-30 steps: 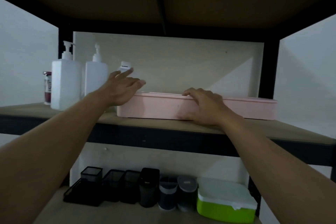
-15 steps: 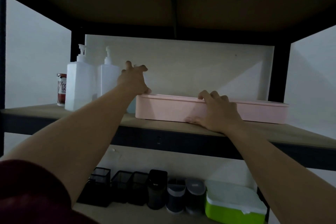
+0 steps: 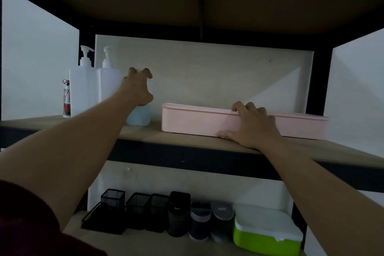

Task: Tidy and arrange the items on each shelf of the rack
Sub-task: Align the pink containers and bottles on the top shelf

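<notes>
From the head view, our left hand curls its fingers over the top of a small pale-blue translucent plastic bottle, gripping it; its base stands on the wooden shelf board below our palm. Just left of those fingers stand two tall white plastic pump bottles. Our right hand holds the long pale-pink plastic box, fingertips over its rim. The box's long axis runs left to right, well right of our left fingers, so we judge the left hand nearer for setting the blue bottle beside the pumps.
</notes>
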